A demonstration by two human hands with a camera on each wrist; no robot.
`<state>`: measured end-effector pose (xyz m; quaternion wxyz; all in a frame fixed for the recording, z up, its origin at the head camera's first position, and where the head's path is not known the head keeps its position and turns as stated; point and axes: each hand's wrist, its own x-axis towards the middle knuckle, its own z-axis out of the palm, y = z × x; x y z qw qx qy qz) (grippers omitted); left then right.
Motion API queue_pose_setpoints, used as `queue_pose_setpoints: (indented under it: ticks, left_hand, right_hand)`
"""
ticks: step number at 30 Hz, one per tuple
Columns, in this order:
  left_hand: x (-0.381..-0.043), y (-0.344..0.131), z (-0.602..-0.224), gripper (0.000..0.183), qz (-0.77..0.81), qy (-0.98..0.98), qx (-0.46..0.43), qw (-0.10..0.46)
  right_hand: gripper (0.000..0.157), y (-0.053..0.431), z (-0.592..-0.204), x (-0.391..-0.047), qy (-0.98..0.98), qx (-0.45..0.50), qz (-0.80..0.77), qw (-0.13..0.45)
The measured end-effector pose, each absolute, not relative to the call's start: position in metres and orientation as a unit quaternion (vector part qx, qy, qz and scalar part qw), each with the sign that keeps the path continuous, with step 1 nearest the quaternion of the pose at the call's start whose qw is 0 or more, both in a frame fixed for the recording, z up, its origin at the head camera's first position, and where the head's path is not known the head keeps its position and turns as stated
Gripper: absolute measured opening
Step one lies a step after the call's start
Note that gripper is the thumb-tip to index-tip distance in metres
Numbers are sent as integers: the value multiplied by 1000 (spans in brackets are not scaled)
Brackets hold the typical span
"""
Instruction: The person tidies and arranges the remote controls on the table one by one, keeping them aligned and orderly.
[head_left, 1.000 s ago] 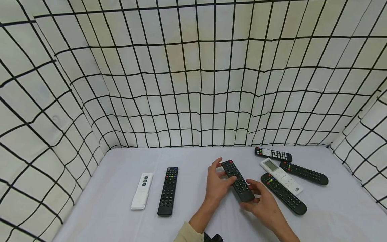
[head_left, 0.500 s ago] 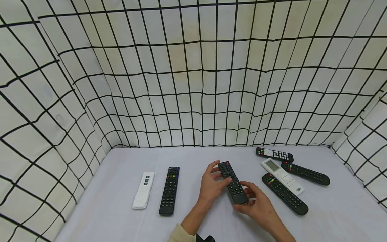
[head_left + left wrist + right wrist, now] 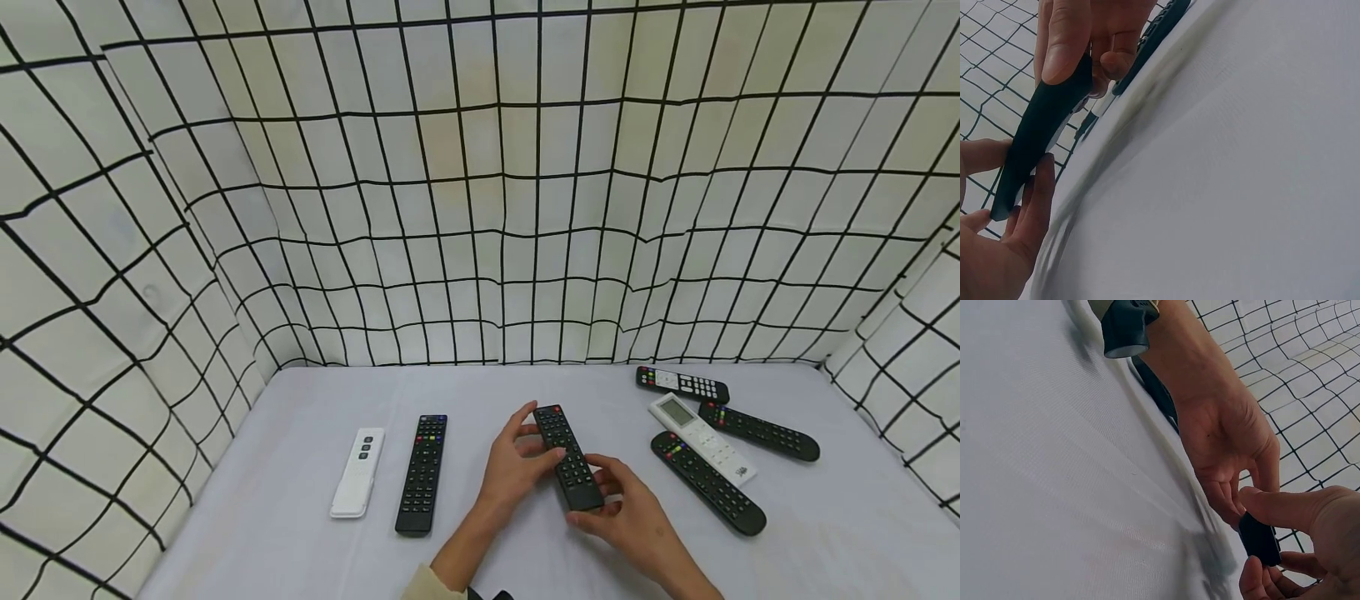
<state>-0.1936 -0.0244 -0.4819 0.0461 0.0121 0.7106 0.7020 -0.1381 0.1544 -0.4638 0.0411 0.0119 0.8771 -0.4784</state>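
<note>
Both hands hold a black remote control (image 3: pixel 578 482) in the middle of the head view, tilted with its buttons up and its red-button end away from the person. The left hand (image 3: pixel 512 473) grips its far left side, thumb across the buttons. At the near end the right hand (image 3: pixel 628 518) pinches it by the lower right corner. In the left wrist view the remote (image 3: pixel 1038 128) is seen edge-on between the fingers of both hands, raised off the cloth. Only its near end shows in the right wrist view, under the right thumb.
To the left lie a white remote (image 3: pixel 357 475) and a long black remote (image 3: pixel 422 483), side by side. On the right, a white remote with a screen (image 3: pixel 708 442) lies among several black remotes (image 3: pixel 708 483). A black grid net (image 3: pixel 480 250) encloses the white-covered table (image 3: pixel 300 417).
Both hands have shifted left and slightly toward the person, carrying the black remote with them. It now points more straight ahead. The other remotes stay in place on the table.
</note>
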Motion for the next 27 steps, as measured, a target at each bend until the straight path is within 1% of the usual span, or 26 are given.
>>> queue_pose_setpoints:
  ticks: [5,12,19,27]
  left_hand:
    - [-193,-32,-482,85,704,708,14,52]
    - [-191,-42,-484,82,687,725,8,50]
    - [-189,-50,-486,82,675,736,11,48]
    - [-185,-59,-487,82,674,737,16,50]
  right_hand:
    - [83,150,-464,-134,860,1,-509,43]
    - [78,145,-467,-132,843,-17,-536,40]
    - [78,140,-470,-130,842,-26,-537,40]
    - [78,135,-474,-127,843,-56,-534,33]
